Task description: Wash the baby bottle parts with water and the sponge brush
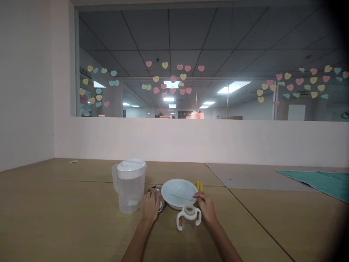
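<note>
Head view: right hand [205, 206] pinches rod [182, 198], left hand [150, 206] curls over dish [164, 204].

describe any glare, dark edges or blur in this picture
Head view: light panels show as bright glare at the window; head view: the right edge falls into blurred darkness, deepest at its corners; head view: the clear bottle nearly fades into the table; head view: small items by the left hand look too soft to make out fully.
</note>
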`<move>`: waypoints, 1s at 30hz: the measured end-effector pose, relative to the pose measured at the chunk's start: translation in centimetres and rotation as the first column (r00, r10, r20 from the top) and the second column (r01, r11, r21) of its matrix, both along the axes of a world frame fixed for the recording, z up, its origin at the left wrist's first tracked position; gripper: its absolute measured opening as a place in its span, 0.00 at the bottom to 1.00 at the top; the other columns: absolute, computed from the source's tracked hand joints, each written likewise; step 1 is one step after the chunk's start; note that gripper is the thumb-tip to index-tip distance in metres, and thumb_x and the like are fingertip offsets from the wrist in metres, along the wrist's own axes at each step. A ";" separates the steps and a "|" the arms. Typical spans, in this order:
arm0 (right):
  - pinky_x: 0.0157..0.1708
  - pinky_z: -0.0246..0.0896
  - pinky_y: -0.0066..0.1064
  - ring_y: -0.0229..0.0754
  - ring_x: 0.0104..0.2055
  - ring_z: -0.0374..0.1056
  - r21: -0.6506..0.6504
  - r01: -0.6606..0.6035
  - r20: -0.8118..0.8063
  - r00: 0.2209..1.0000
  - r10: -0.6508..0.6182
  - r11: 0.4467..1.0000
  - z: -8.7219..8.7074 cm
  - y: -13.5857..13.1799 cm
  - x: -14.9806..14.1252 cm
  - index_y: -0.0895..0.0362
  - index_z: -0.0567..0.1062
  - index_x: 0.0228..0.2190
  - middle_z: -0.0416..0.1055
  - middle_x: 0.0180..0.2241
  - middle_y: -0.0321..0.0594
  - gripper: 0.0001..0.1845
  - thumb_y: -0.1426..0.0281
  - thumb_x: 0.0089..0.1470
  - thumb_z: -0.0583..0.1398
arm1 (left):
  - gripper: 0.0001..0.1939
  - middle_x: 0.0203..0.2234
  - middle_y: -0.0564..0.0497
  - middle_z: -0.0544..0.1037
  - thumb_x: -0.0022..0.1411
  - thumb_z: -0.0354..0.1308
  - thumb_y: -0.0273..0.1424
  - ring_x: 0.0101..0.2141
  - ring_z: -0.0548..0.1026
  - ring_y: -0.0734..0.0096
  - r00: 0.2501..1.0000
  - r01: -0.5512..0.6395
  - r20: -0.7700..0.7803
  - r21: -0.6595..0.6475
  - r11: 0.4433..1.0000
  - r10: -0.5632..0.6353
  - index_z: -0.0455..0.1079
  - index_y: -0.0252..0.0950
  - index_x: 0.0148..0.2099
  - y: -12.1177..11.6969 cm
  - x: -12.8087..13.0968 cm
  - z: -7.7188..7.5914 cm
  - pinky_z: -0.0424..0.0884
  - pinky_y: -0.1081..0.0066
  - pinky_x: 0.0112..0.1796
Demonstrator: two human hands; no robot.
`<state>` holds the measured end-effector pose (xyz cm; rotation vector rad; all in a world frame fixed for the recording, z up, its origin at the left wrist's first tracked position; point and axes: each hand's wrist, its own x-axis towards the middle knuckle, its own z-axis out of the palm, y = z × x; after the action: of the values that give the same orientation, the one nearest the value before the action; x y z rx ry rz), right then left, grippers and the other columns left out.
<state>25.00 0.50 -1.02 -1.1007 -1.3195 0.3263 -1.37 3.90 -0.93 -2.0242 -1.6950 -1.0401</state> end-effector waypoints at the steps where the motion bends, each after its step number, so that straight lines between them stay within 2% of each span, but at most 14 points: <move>1: 0.44 0.61 0.36 0.48 0.40 0.69 -0.003 -0.010 -0.008 1.000 0.010 1.000 0.1 0.0 0.0 0.54 0.78 0.21 0.75 0.32 0.44 0.13 0.65 0.44 0.55 | 0.23 0.37 0.39 0.76 0.66 0.38 0.37 0.41 0.73 0.57 1.000 -0.019 -0.004 -0.016 1.000 0.019 0.72 0.31 0.42 0.2 -0.1 -0.4 0.67 0.59 0.43; 5: 0.43 0.61 0.37 0.49 0.38 0.70 -0.076 -0.101 -0.034 0.995 0.099 0.992 0.3 0.0 -0.3 0.55 0.80 0.24 0.77 0.31 0.44 0.16 0.58 0.45 0.57 | 0.25 0.33 0.38 0.77 0.66 0.39 0.38 0.42 0.73 0.54 0.999 -0.046 -0.032 -0.056 0.997 0.044 0.75 0.32 0.33 0.4 0.1 -1.2 0.66 0.56 0.45; 10: 0.45 0.60 0.39 0.50 0.39 0.70 -0.142 -0.160 -0.053 0.987 0.154 0.977 0.2 -0.3 -0.7 0.58 0.81 0.26 0.77 0.32 0.48 0.31 0.45 0.50 0.53 | 0.27 0.42 0.36 0.76 0.64 0.39 0.43 0.48 0.69 0.50 0.997 -0.065 -0.051 -0.068 0.996 0.061 0.76 0.32 0.35 0.6 0.2 -1.7 0.64 0.53 0.48; 14: 0.44 0.59 0.36 0.48 0.39 0.71 -0.207 -0.161 -0.016 0.987 0.161 0.965 1.0 -1.0 -0.8 0.58 0.81 0.27 0.77 0.33 0.48 0.36 0.41 0.50 0.49 | 0.27 0.45 0.36 0.75 0.62 0.41 0.46 0.52 0.67 0.47 0.994 -0.104 -0.042 -0.043 0.994 0.102 0.76 0.33 0.34 1.0 0.1 -2.2 0.63 0.50 0.48; 17: 0.42 0.60 0.35 0.47 0.37 0.71 -0.273 -0.130 0.101 0.981 0.163 0.953 2.0 -1.3 -0.6 0.56 0.81 0.24 0.77 0.31 0.47 0.39 0.40 0.51 0.45 | 0.28 0.40 0.37 0.77 0.62 0.39 0.47 0.50 0.68 0.47 0.993 -0.108 -0.057 -0.047 0.993 0.105 0.76 0.34 0.34 1.2 0.1 -2.3 0.63 0.51 0.48; 20: 0.39 0.60 0.34 0.47 0.35 0.71 -0.367 -0.078 0.240 0.955 0.175 0.927 3.1 -1.2 -0.5 0.56 0.81 0.24 0.78 0.30 0.46 0.41 0.41 0.54 0.42 | 0.30 0.41 0.37 0.77 0.63 0.37 0.46 0.51 0.68 0.48 0.989 -0.133 -0.073 -0.122 0.984 0.125 0.76 0.33 0.37 1.1 0.2 -2.1 0.62 0.51 0.49; 23: 0.38 0.58 0.31 0.44 0.35 0.72 -0.424 -0.060 0.381 0.894 0.238 0.904 4.4 -0.5 -0.6 0.55 0.81 0.25 0.78 0.31 0.44 0.39 0.44 0.56 0.41 | 0.30 0.44 0.35 0.75 0.65 0.36 0.44 0.52 0.66 0.49 0.980 -0.186 -0.110 -0.203 0.961 0.166 0.76 0.30 0.40 1.0 0.3 -1.8 0.60 0.54 0.51; 26: 0.35 0.57 0.29 0.41 0.29 0.71 -0.443 -0.062 0.468 0.835 0.289 0.895 5.5 0.4 -0.9 0.56 0.80 0.21 0.77 0.26 0.42 0.36 0.46 0.57 0.44 | 0.28 0.43 0.35 0.75 0.65 0.37 0.42 0.52 0.66 0.48 0.975 -0.189 -0.156 -0.211 0.959 0.158 0.76 0.31 0.38 1.0 0.2 -1.7 0.60 0.54 0.50; 28: 0.30 0.56 0.28 0.39 0.25 0.69 -0.457 -0.070 0.455 0.838 0.301 0.887 5.8 1.2 -1.1 0.56 0.79 0.18 0.76 0.23 0.42 0.33 0.48 0.55 0.48 | 0.28 0.40 0.36 0.76 0.65 0.37 0.43 0.50 0.67 0.49 0.978 -0.178 -0.147 -0.198 0.964 0.150 0.76 0.32 0.36 1.1 0.0 -1.7 0.61 0.55 0.49; 30: 0.28 0.55 0.28 0.38 0.22 0.66 -0.419 -0.133 0.372 0.877 0.304 0.898 5.5 2.0 -1.2 0.56 0.77 0.16 0.74 0.19 0.40 0.31 0.49 0.53 0.51 | 0.28 0.37 0.37 0.77 0.65 0.38 0.43 0.47 0.70 0.50 0.986 -0.145 -0.106 -0.182 0.973 0.127 0.76 0.33 0.34 1.4 -0.3 -1.8 0.63 0.55 0.48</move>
<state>23.77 2.46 4.48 -1.4044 -1.8408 0.5540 -1.62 5.25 -2.76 -1.9992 -1.9155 -0.7523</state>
